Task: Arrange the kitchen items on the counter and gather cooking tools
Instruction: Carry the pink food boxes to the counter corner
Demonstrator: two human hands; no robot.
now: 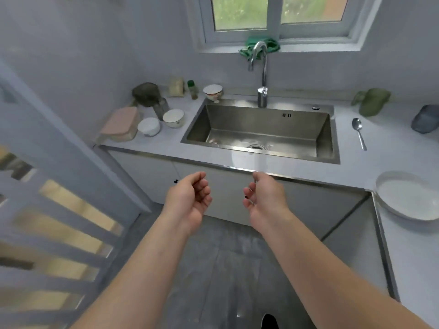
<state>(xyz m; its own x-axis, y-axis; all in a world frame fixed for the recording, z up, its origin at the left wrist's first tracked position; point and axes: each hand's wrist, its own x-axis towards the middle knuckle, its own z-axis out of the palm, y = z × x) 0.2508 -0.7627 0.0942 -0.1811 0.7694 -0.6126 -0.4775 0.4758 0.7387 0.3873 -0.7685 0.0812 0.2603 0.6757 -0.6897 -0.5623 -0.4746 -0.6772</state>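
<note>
My L hand [190,200] & R hand [263,198] hang palms facing each other below the counter [156,148] edge. Fingers of both are loosely curled, released, gripping nothing.

Well up-left of my L fingers sits a clear box w/ pink lid [121,122]. Just right of it is a plain white bowl [149,126], then a white bowl w/ thin dark rim line [174,118]. Behind those are a glass jar [161,108], a pale bag [177,87] & a green-capped bottle [193,89], label too blurred to read. A patterned bowl [213,91] stands at the sink's back-left corner.

Straight beyond both sets of fingers is the steel sink [261,119] w/ curved tap [261,74].

Up-right of my R fingers a metal spoon [359,132] lies flat on the counter, bowl end away from me. Beyond it is a green jug [373,102], & a blue thing [426,122] sits at far right. Right of my R fingers, on the side counter, sits a white plate [408,195].
</note>
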